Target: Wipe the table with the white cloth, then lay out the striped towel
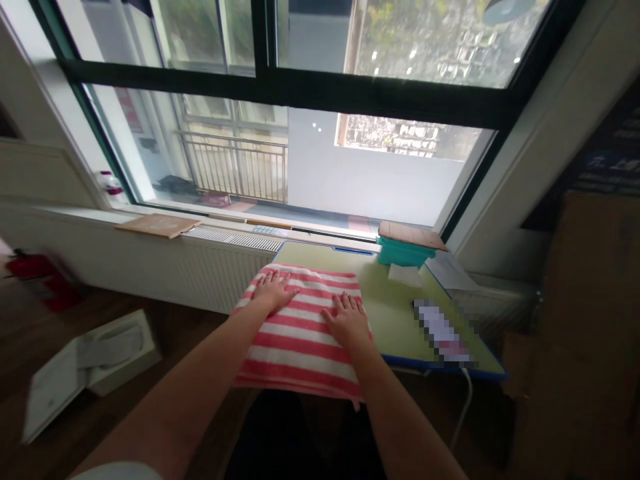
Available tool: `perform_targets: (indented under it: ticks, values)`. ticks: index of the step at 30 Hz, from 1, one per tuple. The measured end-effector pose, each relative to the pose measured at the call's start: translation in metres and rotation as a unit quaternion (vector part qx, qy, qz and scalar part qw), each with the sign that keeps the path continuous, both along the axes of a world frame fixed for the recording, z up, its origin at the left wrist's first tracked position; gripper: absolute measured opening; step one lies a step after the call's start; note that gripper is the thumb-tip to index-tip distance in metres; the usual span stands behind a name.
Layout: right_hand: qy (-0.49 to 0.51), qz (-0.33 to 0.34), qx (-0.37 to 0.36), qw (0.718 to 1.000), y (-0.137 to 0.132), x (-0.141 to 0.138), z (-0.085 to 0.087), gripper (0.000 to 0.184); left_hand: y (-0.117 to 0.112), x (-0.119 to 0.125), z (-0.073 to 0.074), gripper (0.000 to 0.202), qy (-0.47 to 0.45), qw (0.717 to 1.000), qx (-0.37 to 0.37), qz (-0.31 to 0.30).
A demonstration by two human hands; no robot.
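Observation:
A red-and-white striped towel point(300, 340) lies spread over the left part of a small green table point(395, 313), its near edge hanging over the front. My left hand point(273, 290) rests flat on the towel's far left area, fingers spread. On the towel's right side lies my right hand point(347, 320), also flat with fingers apart. Neither hand holds anything.
A teal box point(403, 253) with a brown board on top stands at the table's back right, a white paper point(405, 275) before it. A blurred object point(443, 331) lies on the right side. An open white box point(85, 367) sits on the floor left, a red extinguisher point(35, 273) beyond.

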State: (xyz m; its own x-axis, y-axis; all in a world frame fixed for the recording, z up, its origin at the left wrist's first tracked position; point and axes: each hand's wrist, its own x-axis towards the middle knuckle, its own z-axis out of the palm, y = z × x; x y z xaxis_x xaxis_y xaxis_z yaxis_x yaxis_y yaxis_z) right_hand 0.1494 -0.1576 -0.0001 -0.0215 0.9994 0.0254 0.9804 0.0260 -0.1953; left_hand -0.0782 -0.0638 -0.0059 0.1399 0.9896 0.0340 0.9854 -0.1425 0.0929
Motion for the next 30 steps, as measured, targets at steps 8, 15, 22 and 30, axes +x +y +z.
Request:
perform_targets:
  ticks: [8,15,22,30]
  values:
    - [0.002,-0.005,0.018,1.0,-0.064,0.027,0.003,0.074,-0.055,0.027,0.009,0.088,0.012,1.0,-0.015,-0.002]
    - [0.016,-0.023,-0.024,0.999,-0.001,0.058,0.004,0.079,0.008,0.054,0.007,0.089,0.014,0.999,-0.027,-0.018]
    - [0.018,-0.041,-0.028,0.999,0.096,0.092,0.004,0.08,0.113,0.091,0.002,0.086,0.033,0.999,-0.014,-0.035]
    - [0.026,-0.057,-0.023,0.998,0.193,0.1,0.0,0.079,0.234,0.104,-0.007,0.083,0.074,0.996,-0.007,-0.057]
